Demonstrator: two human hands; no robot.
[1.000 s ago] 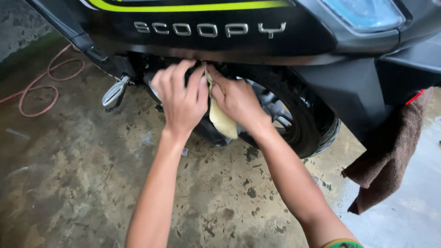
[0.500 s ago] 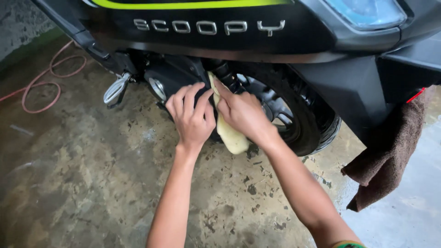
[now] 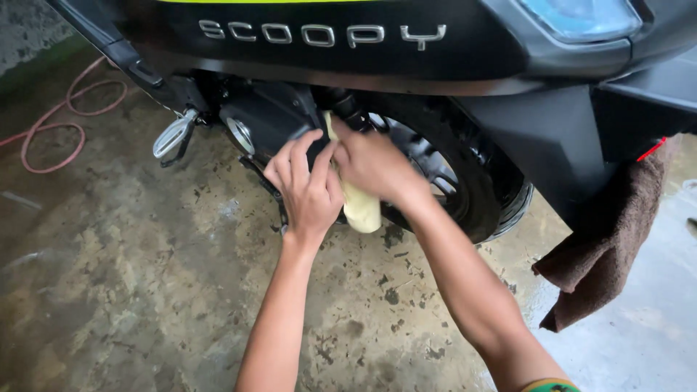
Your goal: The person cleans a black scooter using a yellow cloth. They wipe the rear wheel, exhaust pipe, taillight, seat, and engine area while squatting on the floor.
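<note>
A black scooter fills the top of the view, its rear wheel at the middle right. My right hand presses a pale yellow cloth against the dark engine parts in front of the wheel. My left hand lies flat on the black casing just left of the cloth, fingers spread and touching it. The upper part of the cloth is hidden behind both hands.
A folded metal footpeg sticks out at the left of the scooter. A red hose coils on the wet, stained concrete floor at far left. A brown towel hangs from the scooter's rear at right.
Both hands and the cloth have slid down from the upper engine area to lower on the casing beside the wheel.
</note>
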